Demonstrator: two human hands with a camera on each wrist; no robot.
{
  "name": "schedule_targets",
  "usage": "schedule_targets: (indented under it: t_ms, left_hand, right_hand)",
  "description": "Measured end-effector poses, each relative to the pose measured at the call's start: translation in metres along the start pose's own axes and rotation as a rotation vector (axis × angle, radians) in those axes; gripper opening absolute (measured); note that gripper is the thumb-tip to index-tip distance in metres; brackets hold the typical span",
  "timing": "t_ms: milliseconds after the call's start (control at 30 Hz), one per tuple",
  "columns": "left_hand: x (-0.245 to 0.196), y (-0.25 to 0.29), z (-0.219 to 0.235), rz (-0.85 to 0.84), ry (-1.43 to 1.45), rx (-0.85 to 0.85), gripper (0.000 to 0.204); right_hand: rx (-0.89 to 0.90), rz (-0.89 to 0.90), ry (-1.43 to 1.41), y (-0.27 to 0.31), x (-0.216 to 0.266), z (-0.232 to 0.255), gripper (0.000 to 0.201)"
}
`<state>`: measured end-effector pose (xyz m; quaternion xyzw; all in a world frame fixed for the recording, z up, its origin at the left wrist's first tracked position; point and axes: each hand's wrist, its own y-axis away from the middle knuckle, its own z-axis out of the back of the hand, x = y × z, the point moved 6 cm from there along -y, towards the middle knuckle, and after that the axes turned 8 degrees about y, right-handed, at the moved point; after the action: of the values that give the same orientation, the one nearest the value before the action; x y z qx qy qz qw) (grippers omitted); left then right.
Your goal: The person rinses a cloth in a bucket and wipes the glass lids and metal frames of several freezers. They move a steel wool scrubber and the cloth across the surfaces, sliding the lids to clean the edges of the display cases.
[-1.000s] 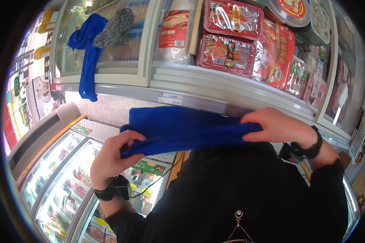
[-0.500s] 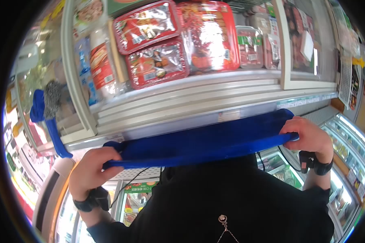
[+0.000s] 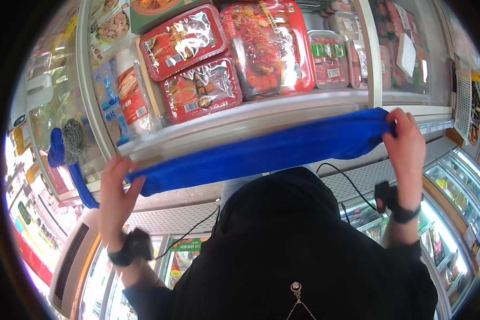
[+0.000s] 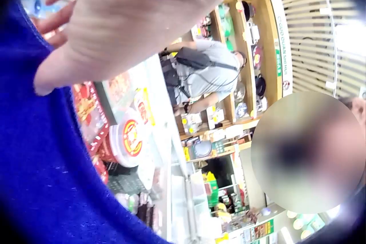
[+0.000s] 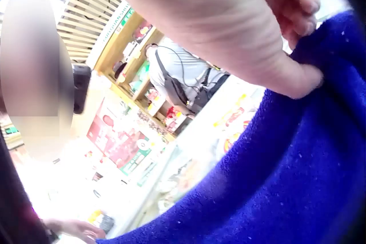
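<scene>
A long blue cloth is stretched between both hands, slanting up to the right in front of the freezer's front edge. My left hand pinches its left end between thumb and fingers. At the opposite end, my right hand grips a corner, set higher than the left one. Close up in the left wrist view, the thumb presses on the cloth's edge. The right wrist view has the other thumb lying over the fabric, which sags between the hands.
Behind the cloth stands a freezer with red meat trays and bagged food under sliding glass. A steel wool scourer and a second blue cloth hang at left. Lit display cases flank me. A person in grey stands by shelves.
My hands have moved apart, drawing the bunched cloth out to a wide band. In the last half second both hands rose toward the freezer. The head view has swung right.
</scene>
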<state>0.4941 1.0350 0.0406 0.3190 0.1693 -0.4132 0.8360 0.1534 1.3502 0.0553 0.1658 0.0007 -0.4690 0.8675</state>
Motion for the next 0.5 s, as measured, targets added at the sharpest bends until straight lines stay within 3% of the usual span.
schedule_targets:
  t_ms: [100, 133, 200, 300, 400, 500]
  left_hand:
    - [-0.004, -0.022, -0.042, 0.115, -0.256, -0.316, 0.024]
    - [-0.008, -0.022, -0.052, 0.174, -0.376, -0.445, 0.024]
    - [-0.007, -0.012, -0.067, 0.164, -0.308, -0.5, 0.024]
    - [-0.006, 0.002, -0.081, 0.119, -0.278, -0.422, 0.025]
    - [-0.019, -0.003, -0.079, 0.047, -0.26, -0.393, 0.027]
    - [-0.031, -0.017, -0.091, 0.061, -0.067, -0.191, 0.025]
  right_hand:
    - [-0.178, 0.004, 0.159, -0.019, 0.018, -0.048, 0.031]
    - [-0.179, 0.071, 0.105, -0.018, 0.025, -0.059, 0.028]
    - [-0.22, 0.14, -0.069, -0.011, 0.036, -0.064, 0.022]
    - [-0.142, 0.287, 0.087, 0.001, 0.054, -0.069, 0.034]
    - [-0.142, 0.324, 0.183, 0.003, 0.065, -0.071, 0.044]
    - [-0.133, 0.385, 0.149, 0.009, 0.09, -0.067, 0.044]
